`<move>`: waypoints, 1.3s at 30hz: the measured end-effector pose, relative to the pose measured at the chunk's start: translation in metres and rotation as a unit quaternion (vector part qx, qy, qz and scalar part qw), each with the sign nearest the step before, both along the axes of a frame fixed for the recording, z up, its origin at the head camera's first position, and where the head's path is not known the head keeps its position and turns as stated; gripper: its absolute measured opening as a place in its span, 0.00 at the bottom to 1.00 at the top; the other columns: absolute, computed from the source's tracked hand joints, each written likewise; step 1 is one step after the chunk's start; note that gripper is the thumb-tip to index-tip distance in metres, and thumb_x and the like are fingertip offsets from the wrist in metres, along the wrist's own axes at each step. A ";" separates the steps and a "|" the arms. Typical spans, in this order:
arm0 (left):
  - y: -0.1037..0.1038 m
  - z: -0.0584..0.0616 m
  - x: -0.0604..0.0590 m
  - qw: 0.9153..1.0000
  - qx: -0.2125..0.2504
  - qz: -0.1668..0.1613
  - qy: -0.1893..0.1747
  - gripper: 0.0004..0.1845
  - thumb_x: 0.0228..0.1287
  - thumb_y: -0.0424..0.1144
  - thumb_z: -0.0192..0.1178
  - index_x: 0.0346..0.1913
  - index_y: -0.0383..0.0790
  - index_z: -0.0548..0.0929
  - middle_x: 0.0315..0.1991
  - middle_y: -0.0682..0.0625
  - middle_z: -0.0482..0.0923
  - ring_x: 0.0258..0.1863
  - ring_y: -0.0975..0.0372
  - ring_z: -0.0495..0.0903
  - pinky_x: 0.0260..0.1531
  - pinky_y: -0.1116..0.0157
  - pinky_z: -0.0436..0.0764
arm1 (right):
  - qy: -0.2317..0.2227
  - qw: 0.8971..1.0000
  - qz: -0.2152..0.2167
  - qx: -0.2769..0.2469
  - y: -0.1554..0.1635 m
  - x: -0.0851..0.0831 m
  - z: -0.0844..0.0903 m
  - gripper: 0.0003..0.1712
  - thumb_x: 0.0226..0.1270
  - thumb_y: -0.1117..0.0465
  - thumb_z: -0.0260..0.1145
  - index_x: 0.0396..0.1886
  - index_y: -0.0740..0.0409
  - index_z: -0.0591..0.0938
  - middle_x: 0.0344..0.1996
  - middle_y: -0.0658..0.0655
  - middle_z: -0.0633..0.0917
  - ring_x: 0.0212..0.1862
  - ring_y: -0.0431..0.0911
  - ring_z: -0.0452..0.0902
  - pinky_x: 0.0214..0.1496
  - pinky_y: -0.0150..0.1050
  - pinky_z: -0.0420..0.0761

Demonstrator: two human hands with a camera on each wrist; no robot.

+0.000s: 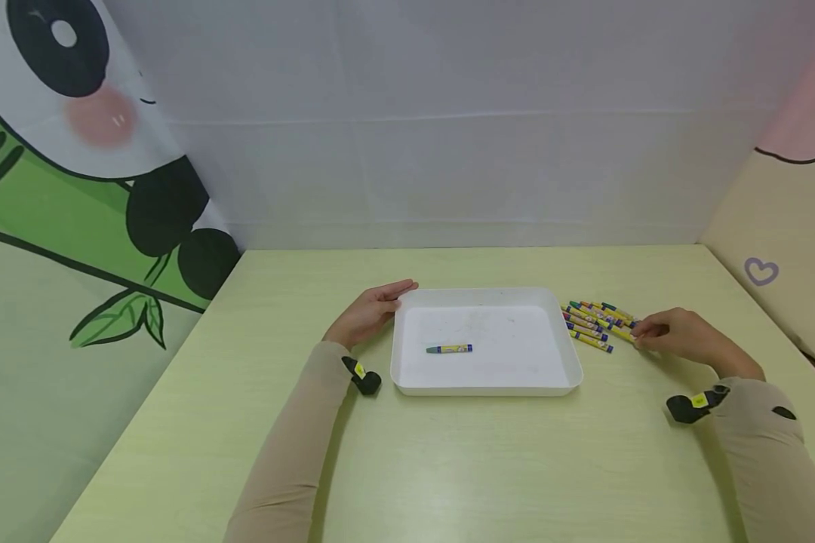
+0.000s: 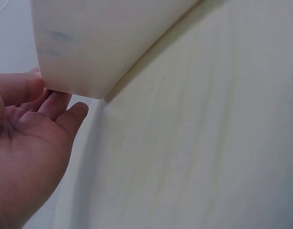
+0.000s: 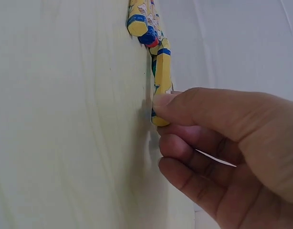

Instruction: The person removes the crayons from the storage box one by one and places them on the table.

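Note:
My left hand (image 1: 370, 311) rests at the back left corner of a white tray (image 1: 489, 390), its thumb at the rim. The left wrist view has the thumb against the tray's edge (image 2: 72, 52) and the other fingers passing partly out of sight behind the corner. Between thumb and fingers, my right hand (image 1: 682, 335) pinches the near end of a yellow-wrapped crayon (image 3: 163, 71), whose far end reaches the pile of crayons (image 1: 591, 341) beside the tray. Inside the tray lies one crayon with a green tip (image 1: 450, 349).
Beneath everything is a pale wood-look table (image 1: 489, 467). A plain light wall (image 1: 448, 173) rises at its back edge, with a cartoon-printed panel (image 1: 68, 249) on the left and a cream panel (image 1: 774, 226) on the right.

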State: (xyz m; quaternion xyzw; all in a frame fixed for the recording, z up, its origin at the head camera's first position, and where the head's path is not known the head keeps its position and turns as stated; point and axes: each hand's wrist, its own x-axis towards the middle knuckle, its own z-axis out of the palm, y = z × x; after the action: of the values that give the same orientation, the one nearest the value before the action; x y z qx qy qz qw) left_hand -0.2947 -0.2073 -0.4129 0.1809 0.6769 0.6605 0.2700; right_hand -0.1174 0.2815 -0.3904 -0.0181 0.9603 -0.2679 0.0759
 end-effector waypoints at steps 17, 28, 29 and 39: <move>0.002 0.000 -0.001 1.000 -0.007 0.006 -0.007 0.26 0.73 0.26 0.44 0.72 0.43 0.65 0.72 0.54 0.64 0.73 0.63 0.58 0.73 0.61 0.58 | -0.008 1.000 0.007 0.009 0.001 0.003 0.002 0.13 0.64 0.59 0.66 0.43 0.62 0.86 0.48 0.68 0.83 0.41 0.42 0.76 0.37 0.34 0.75; 0.003 0.000 -0.001 1.000 -0.010 0.009 -0.008 0.26 0.73 0.26 0.44 0.71 0.44 0.65 0.72 0.54 0.64 0.73 0.63 0.58 0.72 0.61 0.59 | -0.005 1.000 0.008 0.018 0.002 0.001 0.002 0.14 0.64 0.56 0.66 0.43 0.61 0.86 0.46 0.66 0.84 0.43 0.46 0.77 0.40 0.39 0.77; 0.003 -0.001 -0.001 1.000 -0.009 0.008 -0.007 0.26 0.73 0.26 0.44 0.72 0.43 0.65 0.72 0.54 0.64 0.73 0.63 0.58 0.72 0.61 0.59 | -0.005 1.000 0.008 0.016 0.002 0.001 0.003 0.15 0.64 0.56 0.66 0.44 0.62 0.85 0.46 0.66 0.84 0.44 0.48 0.78 0.41 0.40 0.78; 0.003 -0.001 -0.002 1.000 -0.007 0.006 -0.005 0.26 0.73 0.26 0.43 0.72 0.43 0.65 0.72 0.53 0.63 0.73 0.62 0.58 0.72 0.60 0.59 | 0.011 1.000 0.007 0.012 -0.004 -0.006 0.011 0.17 0.65 0.57 0.66 0.47 0.65 0.84 0.41 0.60 0.86 0.41 0.44 0.78 0.39 0.38 0.78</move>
State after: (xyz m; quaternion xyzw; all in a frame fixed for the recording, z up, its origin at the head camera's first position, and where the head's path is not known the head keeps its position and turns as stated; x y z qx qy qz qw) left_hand -0.2972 -0.2046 -0.4143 0.1716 0.6809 0.6586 0.2707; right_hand -0.1233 0.2772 -0.3790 -0.0265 0.9641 -0.2556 0.0674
